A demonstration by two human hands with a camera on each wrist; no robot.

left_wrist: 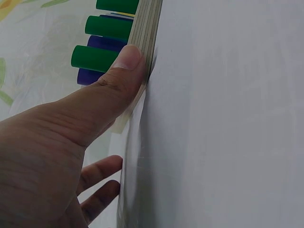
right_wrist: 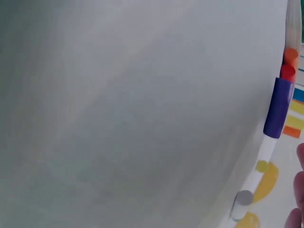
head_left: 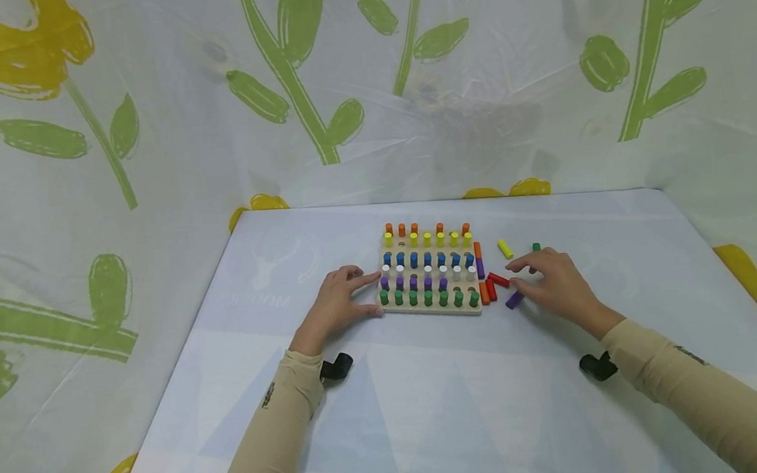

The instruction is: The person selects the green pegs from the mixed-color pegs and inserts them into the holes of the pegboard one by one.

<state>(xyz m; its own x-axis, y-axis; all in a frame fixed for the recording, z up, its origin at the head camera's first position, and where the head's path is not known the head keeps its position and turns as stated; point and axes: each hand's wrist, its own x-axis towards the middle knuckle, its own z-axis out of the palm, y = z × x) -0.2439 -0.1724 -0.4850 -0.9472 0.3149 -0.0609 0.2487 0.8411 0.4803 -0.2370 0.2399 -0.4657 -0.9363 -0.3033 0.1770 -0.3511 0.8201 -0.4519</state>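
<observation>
A wooden pegboard (head_left: 432, 307) holds rows of orange, yellow, blue, white, purple and green pegs, with some holes bare. My left hand (head_left: 337, 298) touches its left side; in the left wrist view the thumb (left_wrist: 126, 66) presses on the board's edge beside the green pegs. Right of the board, my right hand (head_left: 553, 283) hovers with thumb and forefinger apart and nothing visible between them. Below the thumb a loose purple peg (head_left: 513, 300) lies on the table. In the right wrist view only fingertips (right_wrist: 299, 187) show, near that purple peg (right_wrist: 278, 109) and a white peg (right_wrist: 242, 206).
Loose red pegs (head_left: 498, 279) and an orange peg (head_left: 484, 293) lie by the board's right side. Farther back are a yellow peg (head_left: 505, 249) and a green peg (head_left: 536, 247). A patterned curtain (head_left: 167, 134) rises behind the table (head_left: 378, 412).
</observation>
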